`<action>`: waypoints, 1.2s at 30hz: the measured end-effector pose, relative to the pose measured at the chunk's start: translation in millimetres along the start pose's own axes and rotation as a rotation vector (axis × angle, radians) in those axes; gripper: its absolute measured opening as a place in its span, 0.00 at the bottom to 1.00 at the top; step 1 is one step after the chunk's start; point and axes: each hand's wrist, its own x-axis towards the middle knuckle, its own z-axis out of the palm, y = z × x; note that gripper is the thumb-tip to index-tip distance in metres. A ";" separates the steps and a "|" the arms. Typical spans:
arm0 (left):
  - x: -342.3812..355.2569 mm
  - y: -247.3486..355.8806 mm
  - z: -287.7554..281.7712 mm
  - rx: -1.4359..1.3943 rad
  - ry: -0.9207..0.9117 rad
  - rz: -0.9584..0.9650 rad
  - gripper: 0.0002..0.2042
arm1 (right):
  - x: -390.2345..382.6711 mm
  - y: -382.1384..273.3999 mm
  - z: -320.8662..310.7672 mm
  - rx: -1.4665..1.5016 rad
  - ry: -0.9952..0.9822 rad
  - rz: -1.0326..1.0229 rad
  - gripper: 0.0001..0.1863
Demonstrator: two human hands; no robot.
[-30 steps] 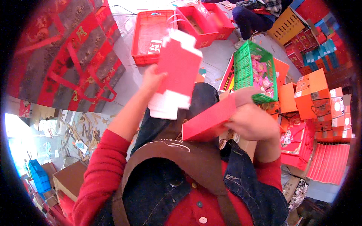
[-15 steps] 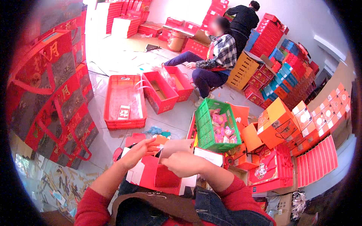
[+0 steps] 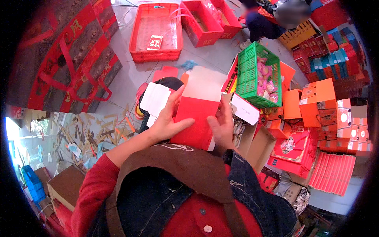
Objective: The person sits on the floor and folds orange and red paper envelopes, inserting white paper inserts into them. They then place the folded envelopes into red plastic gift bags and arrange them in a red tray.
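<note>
A red cardboard box point(image 3: 197, 118) sits upright over my lap, its pale-lined flap point(image 3: 203, 83) standing up at the far side. My left hand point(image 3: 169, 122) presses its left side, thumb across the red face. On the opposite side my right hand point(image 3: 222, 125) holds the box with its thumb on the front. Beside the left hand lies a white-sided cardboard flap point(image 3: 155, 100). A white panel point(image 3: 245, 109) rests just right of the right hand. The inside of the box is hidden from me.
A green crate point(image 3: 246, 81) with pink wrapped packets point(image 3: 265, 77) stands ahead right, orange boxes point(image 3: 321, 94) beyond it. Ahead lies a red plastic crate point(image 3: 156, 56). Stacked red and grey gift bags point(image 3: 75, 59) rise at left, near scattered scraps point(image 3: 94, 130). A person point(image 3: 264, 21) sits ahead.
My view has tipped down toward my lap. Both hands now lie flat along opposite sides of the red box; before, the left was raised off it and the right was at its flap.
</note>
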 end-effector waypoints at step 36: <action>31.8 -14.4 -8.3 0.132 0.299 -0.282 0.10 | 33.9 23.9 -23.2 -0.229 -0.104 -0.030 0.11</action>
